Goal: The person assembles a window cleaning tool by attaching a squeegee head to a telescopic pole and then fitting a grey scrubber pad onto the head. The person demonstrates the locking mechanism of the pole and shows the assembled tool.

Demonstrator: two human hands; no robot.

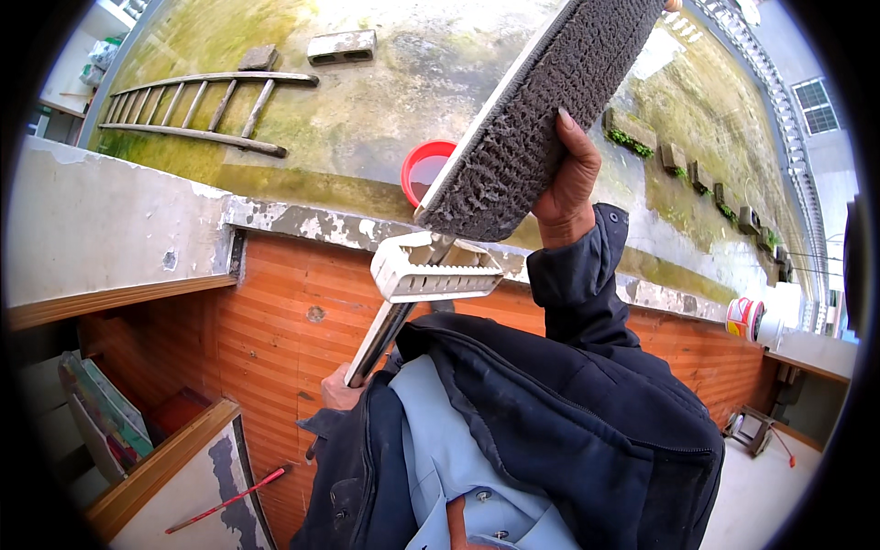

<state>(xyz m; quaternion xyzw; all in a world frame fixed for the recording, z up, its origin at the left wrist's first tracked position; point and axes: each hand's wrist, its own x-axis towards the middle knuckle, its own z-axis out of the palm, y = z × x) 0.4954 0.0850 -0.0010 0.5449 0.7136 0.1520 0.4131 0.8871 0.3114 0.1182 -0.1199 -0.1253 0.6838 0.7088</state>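
Note:
A flat mop with a shaggy dark grey pad (541,119) is raised in front of me, its pad side facing me and tilted up to the right. My right hand (570,183) grips the pad's right edge; the thumb shows on the front, and the other fingers are mostly hidden behind it. Below the pad, a white toothed wringer (435,270) sits around the mop's metal pole (380,335). My left hand (344,390) is closed on the lower pole beside my dark jacket, partly covered by it.
A red bucket (410,174) stands beyond the peeling ledge (302,225) on mossy concrete. Farther off lie a wooden ladder (206,108) and a hollow block (342,48). Planted blocks (674,156) line the right. A red-handled stick (229,500) lies at lower left.

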